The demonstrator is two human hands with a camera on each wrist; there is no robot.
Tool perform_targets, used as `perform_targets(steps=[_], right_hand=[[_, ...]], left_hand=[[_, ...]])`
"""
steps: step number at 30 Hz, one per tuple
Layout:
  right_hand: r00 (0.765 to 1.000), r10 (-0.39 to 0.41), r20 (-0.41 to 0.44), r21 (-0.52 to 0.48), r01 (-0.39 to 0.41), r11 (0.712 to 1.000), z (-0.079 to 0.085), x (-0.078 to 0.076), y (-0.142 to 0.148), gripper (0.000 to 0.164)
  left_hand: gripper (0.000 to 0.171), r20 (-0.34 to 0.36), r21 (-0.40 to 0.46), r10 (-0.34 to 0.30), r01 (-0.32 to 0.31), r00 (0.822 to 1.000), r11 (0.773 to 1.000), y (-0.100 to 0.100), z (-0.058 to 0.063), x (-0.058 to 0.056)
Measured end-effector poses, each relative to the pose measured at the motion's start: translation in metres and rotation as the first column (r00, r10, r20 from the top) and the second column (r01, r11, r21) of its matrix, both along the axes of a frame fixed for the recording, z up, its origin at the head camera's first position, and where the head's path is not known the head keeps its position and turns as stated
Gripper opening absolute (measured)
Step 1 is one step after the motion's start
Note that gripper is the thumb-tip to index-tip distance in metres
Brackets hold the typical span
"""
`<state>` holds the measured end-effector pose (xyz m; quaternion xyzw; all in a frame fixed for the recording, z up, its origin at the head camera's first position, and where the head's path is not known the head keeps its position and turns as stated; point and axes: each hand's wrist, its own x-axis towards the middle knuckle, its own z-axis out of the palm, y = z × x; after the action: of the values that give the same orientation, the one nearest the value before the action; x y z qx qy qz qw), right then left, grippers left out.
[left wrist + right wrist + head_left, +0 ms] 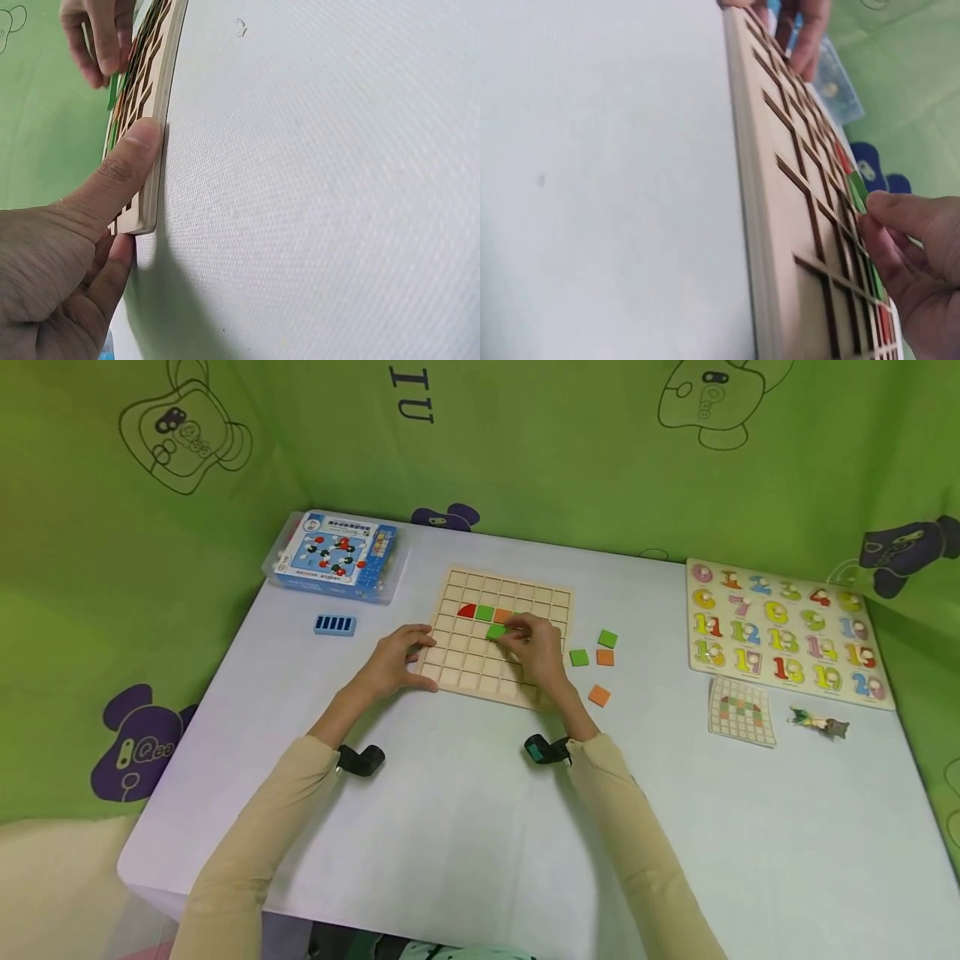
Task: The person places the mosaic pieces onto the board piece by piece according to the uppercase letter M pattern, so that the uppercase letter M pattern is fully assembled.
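Note:
A square wooden grid board (pixel 468 660) lies on the table between the hands. My left hand (pixel 392 662) holds it at its near left corner; in the left wrist view the thumb (pixel 124 169) lies along its edge and the other fingers are at the side. Between right thumb and fingertips, my right hand (pixel 536 647) pinches a green square tile (pixel 495 632), tilted close over the grid. One row of the board bears a red quarter-round tile (pixel 467 611), a green tile (pixel 484 613) and an orange tile (pixel 502 616); the right hand partly hides what follows.
Right of the board lie loose green tiles (pixel 578 657) and orange tiles (pixel 598 695). Farther right are a number puzzle (pixel 780 631), a pattern card (pixel 741 710) and a small figurine (pixel 819 722). A boxed set (pixel 333 556) and a blue slotted block (pixel 334 625) sit at left.

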<state>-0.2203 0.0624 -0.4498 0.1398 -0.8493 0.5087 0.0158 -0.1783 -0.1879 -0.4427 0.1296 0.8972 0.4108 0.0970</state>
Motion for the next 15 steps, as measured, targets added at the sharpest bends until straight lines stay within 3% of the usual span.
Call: perform_targets(steps=[15], right_hand=[[0.999,0.023,-0.026,-0.040,-0.024,0.999,-0.007,-0.004,-0.030,0.023]], left_hand=[[0.070,0.005,0.045,-0.005,0.005,1.000,0.999,-0.001,-0.003,0.000]])
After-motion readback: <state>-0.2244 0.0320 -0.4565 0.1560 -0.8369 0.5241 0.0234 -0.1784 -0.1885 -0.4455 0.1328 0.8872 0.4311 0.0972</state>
